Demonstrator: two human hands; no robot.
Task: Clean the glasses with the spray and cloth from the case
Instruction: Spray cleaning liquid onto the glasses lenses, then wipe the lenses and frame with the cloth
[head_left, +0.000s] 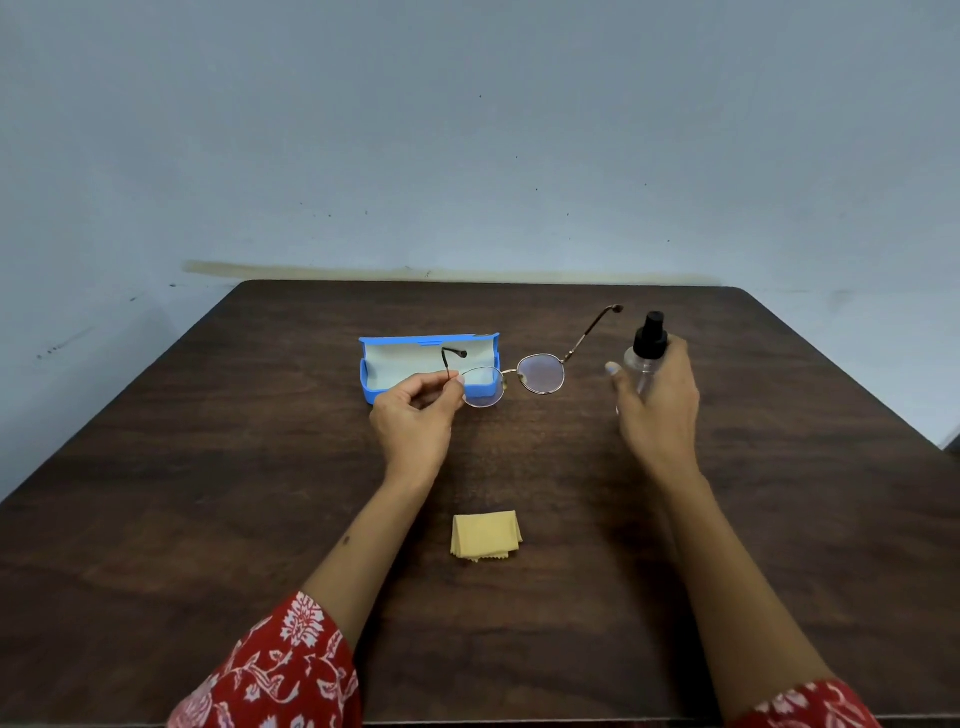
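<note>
One head-worn view — looking forward and down over the table (208, 519) — near, toward the wall (467, 130).

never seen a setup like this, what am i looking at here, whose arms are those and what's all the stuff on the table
There is no machine here: the arms belong to a person, and the single picture comes from a camera worn on their head, looking forward and down. So you see the scene from their point of view.

The left hand pinches one temple of the glasses and holds them up above the table. The right hand has its grip around a clear spray bottle with a black nozzle, held to the right of the lenses.

On the table, a blue case lies open behind the left hand, and a folded yellow cloth lies nearer the person, between the forearms.
</note>
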